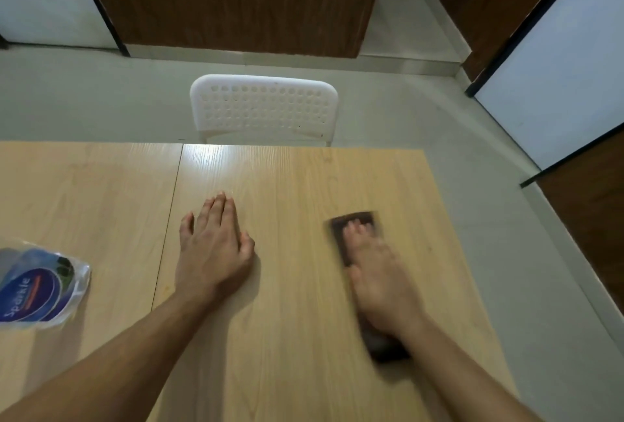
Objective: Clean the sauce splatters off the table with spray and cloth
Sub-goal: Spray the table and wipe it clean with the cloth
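A dark brown cloth (351, 220) lies folded into a long strip on the right part of the light wooden table (287, 178). My right hand (381, 280) presses flat on the cloth with straight fingers, and both look motion-blurred. My left hand (212, 242) rests flat on the table's middle, fingers straight, holding nothing. A clear spray bottle with a blue "Sparkle" label (37, 286) lies on its side at the left edge of the view. No sauce marks are plain to see on the wood.
A white perforated plastic chair (263, 107) stands pushed in at the table's far edge. A seam (172, 205) runs where two tabletops meet, left of my left hand. Grey floor surrounds the table's right side, with brown and white panels beyond.
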